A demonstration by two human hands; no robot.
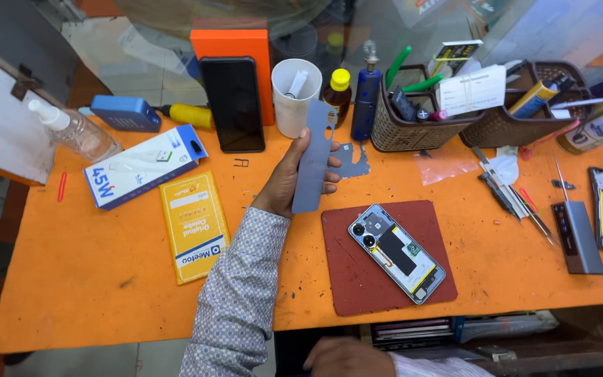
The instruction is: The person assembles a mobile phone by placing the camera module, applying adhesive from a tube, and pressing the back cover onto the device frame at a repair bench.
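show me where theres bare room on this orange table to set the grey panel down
The near left corner of the orange table is bare, between the yellow packet and the front edge. A smaller patch lies right of the red mat, before the grey metal block. The back edge is crowded: white cup, bottles, two baskets, tools. The left hand holds the grey panel.

This is a phone repair shop: an opened phone (397, 253) lies on a red mat (357, 279) near the orange bench's (92, 279) front edge, with tweezers (507, 195) and tool baskets (413, 129) toward its back right corner.
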